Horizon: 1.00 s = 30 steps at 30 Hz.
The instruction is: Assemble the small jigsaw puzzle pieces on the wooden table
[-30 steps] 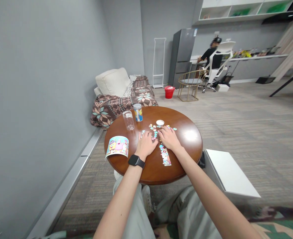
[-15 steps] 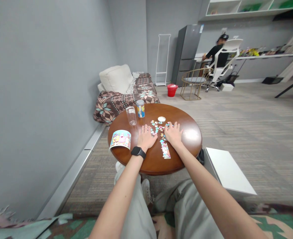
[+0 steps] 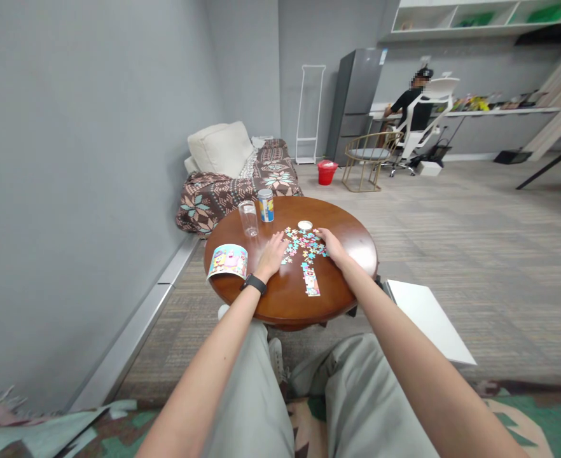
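Several loose jigsaw pieces [image 3: 303, 244] lie spread on a round brown table [image 3: 357, 251]. My left hand [image 3: 271, 254], with a black watch on its wrist, rests flat on the table at the left edge of the pieces, fingers stretched out. At the right edge of the pieces lies my right hand [image 3: 331, 245], fingers extended, palm down. Between my hands, nearer to me, lies a joined strip of puzzle [image 3: 310, 280]. Neither hand holds anything.
A curled picture card [image 3: 228, 261], a clear glass [image 3: 248, 218], a printed can [image 3: 265, 205] and a small white lid [image 3: 304, 224] stand on the table. A white box [image 3: 428, 318] lies on the floor at right. A sofa [image 3: 242, 178] is behind; a person sits far back.
My hands moved apart from over the pieces to either side of them, and the pieces now lie uncovered. The camera tilted slightly and the table appears farther away.
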Each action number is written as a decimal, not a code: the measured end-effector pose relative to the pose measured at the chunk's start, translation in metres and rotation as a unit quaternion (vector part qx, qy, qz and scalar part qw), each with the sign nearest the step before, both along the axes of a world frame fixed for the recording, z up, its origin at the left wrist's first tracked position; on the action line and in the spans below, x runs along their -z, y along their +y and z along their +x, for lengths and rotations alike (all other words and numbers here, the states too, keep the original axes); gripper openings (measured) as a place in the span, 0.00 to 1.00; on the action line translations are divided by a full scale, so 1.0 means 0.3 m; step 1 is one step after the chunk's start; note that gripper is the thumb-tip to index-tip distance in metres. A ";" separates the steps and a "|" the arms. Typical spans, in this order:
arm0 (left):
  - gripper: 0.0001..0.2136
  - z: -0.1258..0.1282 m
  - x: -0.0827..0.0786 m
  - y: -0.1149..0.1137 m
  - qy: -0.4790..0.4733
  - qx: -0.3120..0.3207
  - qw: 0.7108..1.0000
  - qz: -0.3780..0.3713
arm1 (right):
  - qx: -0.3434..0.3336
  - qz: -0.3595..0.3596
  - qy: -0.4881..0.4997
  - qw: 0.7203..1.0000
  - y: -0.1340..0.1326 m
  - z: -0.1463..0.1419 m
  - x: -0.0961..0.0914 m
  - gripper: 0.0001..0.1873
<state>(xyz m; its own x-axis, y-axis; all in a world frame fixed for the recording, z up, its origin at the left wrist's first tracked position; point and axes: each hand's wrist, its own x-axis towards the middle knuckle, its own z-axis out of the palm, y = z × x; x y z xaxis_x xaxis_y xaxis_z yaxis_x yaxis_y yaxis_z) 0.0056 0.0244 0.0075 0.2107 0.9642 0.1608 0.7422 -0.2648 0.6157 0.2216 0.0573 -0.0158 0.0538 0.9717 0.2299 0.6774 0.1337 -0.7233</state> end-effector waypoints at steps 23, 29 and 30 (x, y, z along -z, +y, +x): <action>0.06 -0.020 0.004 -0.008 -0.187 -0.127 0.974 -0.002 | 0.035 0.007 -0.046 0.998 0.041 0.017 0.011 0.21; 0.06 -0.022 0.022 -0.001 -0.180 -0.120 0.976 0.005 | -0.011 -0.051 -0.145 0.988 0.142 0.006 -0.049 0.14; 0.06 -0.021 0.022 -0.001 -0.181 -0.119 0.976 0.007 | -0.018 -0.060 -0.147 0.987 0.155 0.003 -0.057 0.13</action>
<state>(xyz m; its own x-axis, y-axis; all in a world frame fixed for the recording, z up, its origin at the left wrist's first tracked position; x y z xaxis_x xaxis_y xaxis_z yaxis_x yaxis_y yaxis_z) -0.0008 0.0242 0.0009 -0.0914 0.9762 0.1968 0.5186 -0.1221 0.8463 0.2225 0.1037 0.0014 -0.0330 0.9929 0.1142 0.8569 0.0869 -0.5081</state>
